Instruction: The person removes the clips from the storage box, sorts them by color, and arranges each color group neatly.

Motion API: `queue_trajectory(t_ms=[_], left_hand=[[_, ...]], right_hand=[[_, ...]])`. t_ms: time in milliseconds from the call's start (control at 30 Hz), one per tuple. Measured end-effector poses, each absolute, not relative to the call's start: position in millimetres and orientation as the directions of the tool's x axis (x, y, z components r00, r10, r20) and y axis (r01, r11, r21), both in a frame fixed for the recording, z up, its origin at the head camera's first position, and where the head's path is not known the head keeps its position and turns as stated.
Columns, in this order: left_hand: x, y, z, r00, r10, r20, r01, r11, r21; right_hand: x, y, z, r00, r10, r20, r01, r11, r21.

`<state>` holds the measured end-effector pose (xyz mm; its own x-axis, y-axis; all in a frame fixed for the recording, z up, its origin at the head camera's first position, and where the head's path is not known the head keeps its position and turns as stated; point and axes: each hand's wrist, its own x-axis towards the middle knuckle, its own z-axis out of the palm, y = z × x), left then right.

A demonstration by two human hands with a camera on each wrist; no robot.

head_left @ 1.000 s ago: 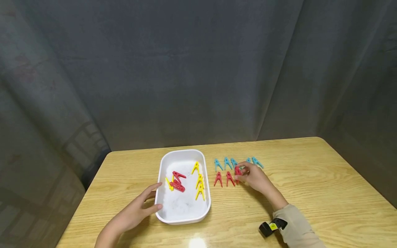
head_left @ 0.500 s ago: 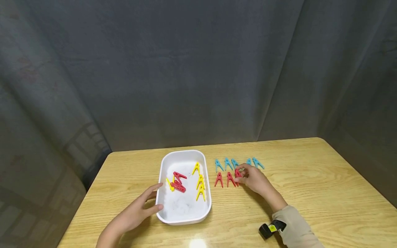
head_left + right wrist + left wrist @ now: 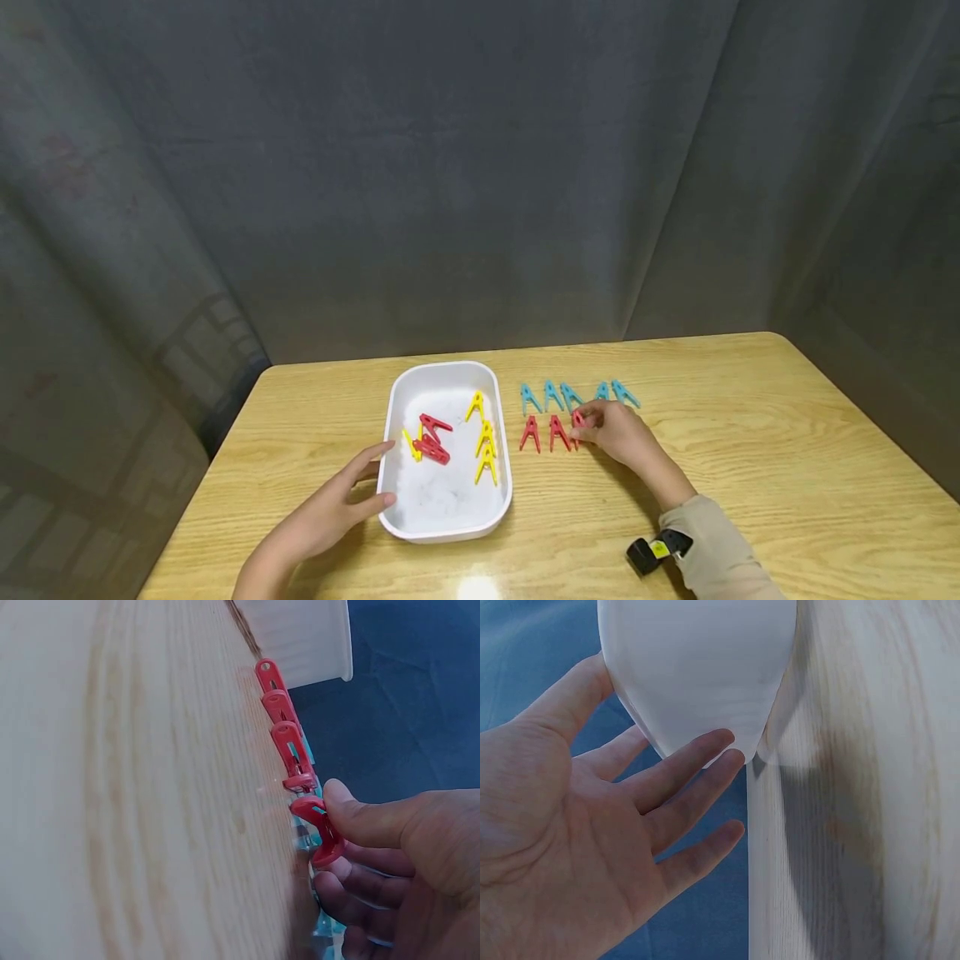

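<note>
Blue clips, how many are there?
5 in a row, right of the white tray: first clip, second clip, third clip, then a gap, fourth clip and fifth clip beyond the right hand. That hand could hide more.

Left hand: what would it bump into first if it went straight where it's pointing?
Most likely the white box: the left hand is right at its rim, though how firmly they touch, if at all, is hard to tell.

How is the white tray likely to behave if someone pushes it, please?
The tray would probably slide rather than tip, since it sits low and broad on the table. Its smooth walls hold an even shape, suggesting it is fairly stiff. The clips inside may shift, as they appear loose.
</note>
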<state>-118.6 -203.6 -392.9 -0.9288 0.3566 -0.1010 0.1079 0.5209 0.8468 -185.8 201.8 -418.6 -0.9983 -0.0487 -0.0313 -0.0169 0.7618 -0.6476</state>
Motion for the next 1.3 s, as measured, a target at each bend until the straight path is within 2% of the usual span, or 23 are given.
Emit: queue_trajectory(t_ms=[767,1033,1300], left_hand=[[-119,-204,-393,-0.929,0.354,-0.108,0.102,0.525,0.845],[-119,-203,-393,-0.929,0.349,-0.119,0.092,0.531,0.842],[-119,-203,-392,-0.930,0.349,-0.118,0.089,0.524,0.847]], right_hand=[[-178,202,-405,-1.000,-0.013,-0.018,-0.001,0.832,-0.555],[-168,195,-386,-0.999,-0.048,0.023,-0.052,0.785,-0.617],[-158,174,-372,-0.986,-0.114,0.119,-0.164,0.752,-0.639]])
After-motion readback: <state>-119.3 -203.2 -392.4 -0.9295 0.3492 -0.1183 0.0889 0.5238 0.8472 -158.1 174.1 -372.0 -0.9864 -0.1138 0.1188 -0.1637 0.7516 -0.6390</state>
